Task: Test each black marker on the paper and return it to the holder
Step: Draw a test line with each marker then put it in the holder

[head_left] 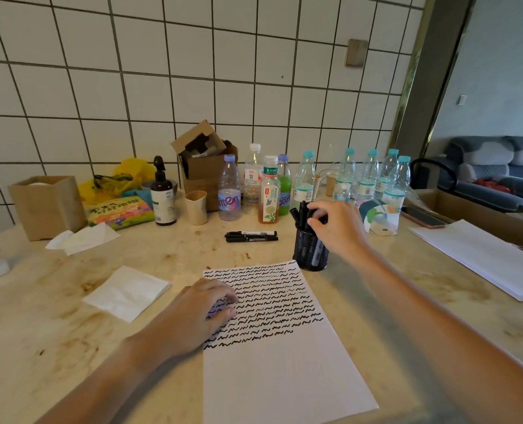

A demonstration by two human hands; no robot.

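Head view: right hand (336, 228) at the mesh holder (310, 250), fingers curled around a black marker (314, 216).
Left hand (199, 310) rests relaxed on the paper (284, 362); two markers (251, 236) lie beyond it.

Stained beige table (70, 316) bears paper (284, 362), mesh holder (310, 250), two markers (251, 236), napkin (127, 293), bottles (304, 179)
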